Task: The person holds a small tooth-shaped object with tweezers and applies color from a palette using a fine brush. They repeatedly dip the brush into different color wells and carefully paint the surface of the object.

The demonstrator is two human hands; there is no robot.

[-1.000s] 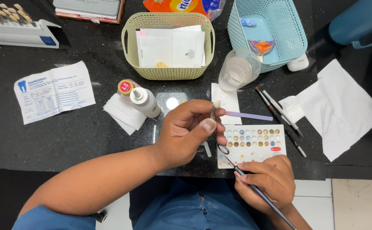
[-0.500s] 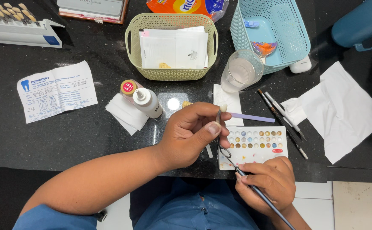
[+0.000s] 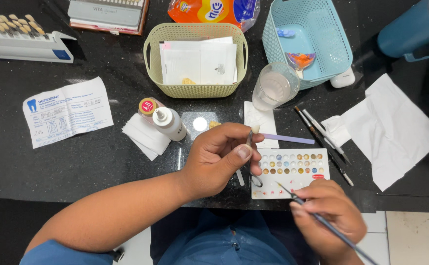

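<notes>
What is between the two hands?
In the head view, the white palette with its little colour dots lies between the left hand and the right hand, with the brush tip over it.

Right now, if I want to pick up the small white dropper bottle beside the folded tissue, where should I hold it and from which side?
Probably grip the white dropper bottle around its wide body, coming from above and the left. It lies tilted, nozzle pointing up-left toward the red-capped jar, resting on the folded tissue. The left hand crowds its right side, so fingers fit better across the body from the open side.
</notes>
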